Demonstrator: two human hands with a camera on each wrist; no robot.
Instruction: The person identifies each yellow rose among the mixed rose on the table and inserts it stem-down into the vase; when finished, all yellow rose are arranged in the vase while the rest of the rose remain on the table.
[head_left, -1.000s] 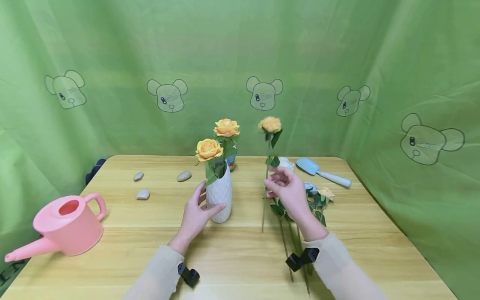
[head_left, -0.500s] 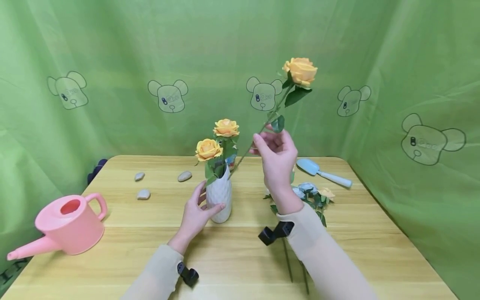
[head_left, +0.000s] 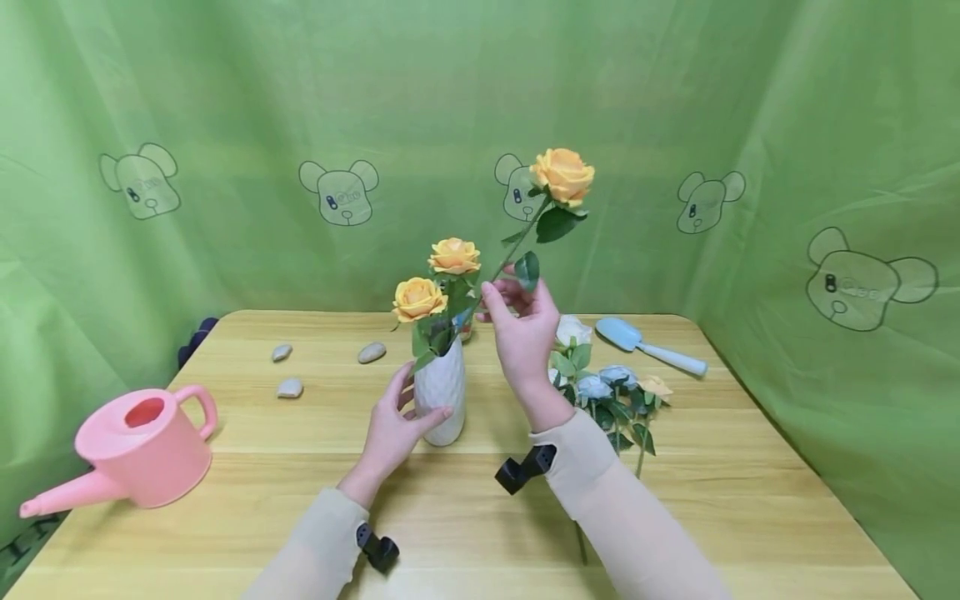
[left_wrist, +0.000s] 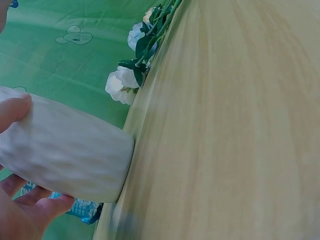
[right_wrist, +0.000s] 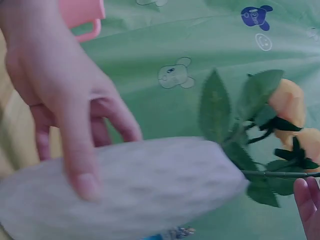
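Note:
In the head view a white textured vase [head_left: 441,396] stands upright mid-table, holding two yellow-orange roses [head_left: 418,300]. My left hand [head_left: 395,429] grips its side, thumb across the front. The left wrist view shows the fingers around the vase [left_wrist: 75,150], whose base is on the table. Up to the right, my right hand [head_left: 528,337] pinches the stem of a third yellow-orange rose [head_left: 562,177]. That rose leans right, its bloom well above the others. In the right wrist view its stem [right_wrist: 280,174] runs to the vase mouth; the lower end is hidden there.
Right of the vase lies a bunch of white, pale blue and cream flowers [head_left: 594,386]. A light-blue hand trowel [head_left: 618,333] is behind them. At left stand a pink watering can [head_left: 150,450] and several grey stones [head_left: 289,387]. A blue packet [left_wrist: 85,209] sits behind the vase.
My right hand has lifted the third rose from beside the flower bunch and moved it left, tilted, with its stem brought to the vase mouth. My left hand has stayed on the vase.

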